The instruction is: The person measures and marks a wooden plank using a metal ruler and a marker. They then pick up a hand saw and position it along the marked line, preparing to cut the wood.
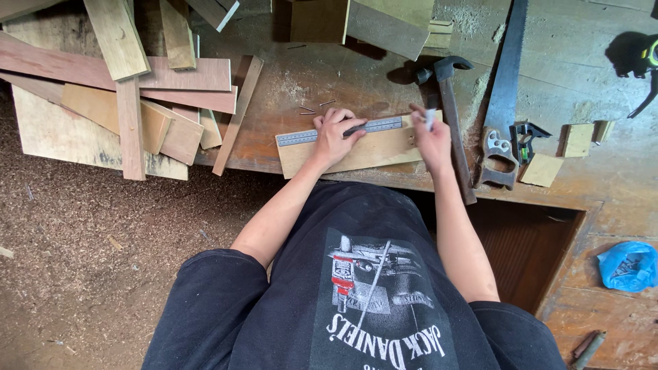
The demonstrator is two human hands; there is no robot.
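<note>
Steel ruler (pixel 343 130) lies along the top edge of a wooden board (pixel 356 152) on the workbench (pixel 582 185). Left hand (pixel 334 136) presses it flat, fingers spread. Right hand (pixel 430 137) pinches a small marking tool at the board's end. Claw hammer (pixel 452 116) and handsaw (pixel 504 103) lie just beside.

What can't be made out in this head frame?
- Ruler: its middle is hidden under the left hand.
- Right hand: holds something small and pale, too small to identify.
- Saw: blade tip cut off by the top edge.
- Black and yellow tool: cut off by the right edge.
- Nails: too small to count.
</note>
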